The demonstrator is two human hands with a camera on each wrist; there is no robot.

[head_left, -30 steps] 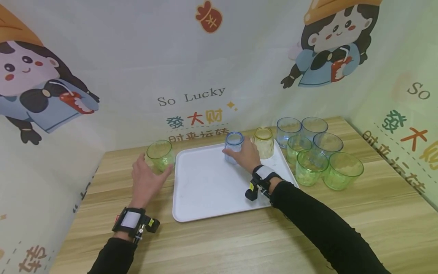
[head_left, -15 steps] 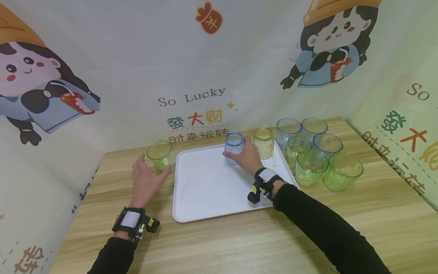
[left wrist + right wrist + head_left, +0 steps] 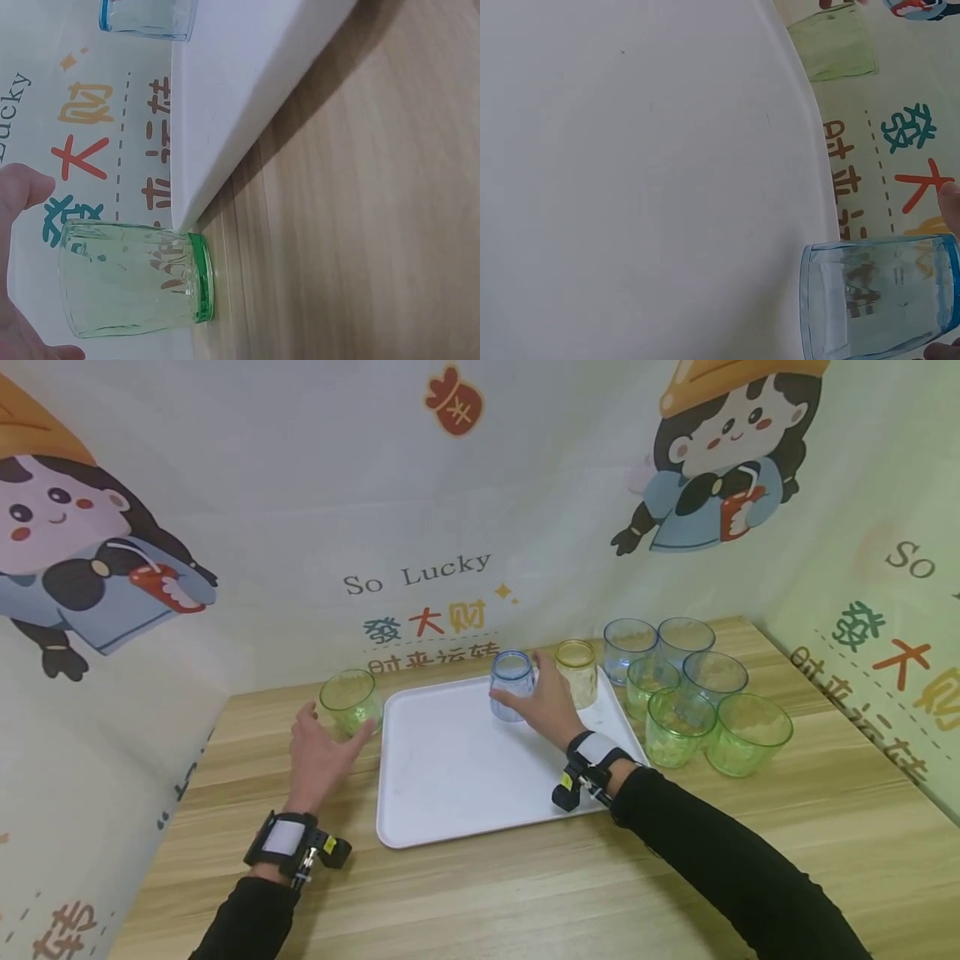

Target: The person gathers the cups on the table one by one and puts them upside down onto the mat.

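Note:
My left hand [image 3: 324, 760] is spread around an upright green glass [image 3: 351, 700] on the table, left of a white tray [image 3: 450, 777]. In the left wrist view a gap shows between one fingertip [image 3: 41, 186] and that green glass. My right hand [image 3: 551, 706] is curved around a blue glass [image 3: 512, 685] that stands upside down at the tray's back. The right wrist view shows a fingertip [image 3: 951, 202] apart from the blue glass; contact on the other side cannot be told. A yellow glass [image 3: 576, 677] stands upside down beside it, partly hidden by my right hand.
Right of the tray, several glasses stand close together on the wooden table [image 3: 825, 827], blue ones [image 3: 630, 647] at the back and green ones [image 3: 750, 735] in front. A printed cloth [image 3: 300, 527] hangs behind and at both sides.
My right hand has loosened a little from the blue glass, its wrist shifting slightly right and down. The left hand and the glasses stay in place.

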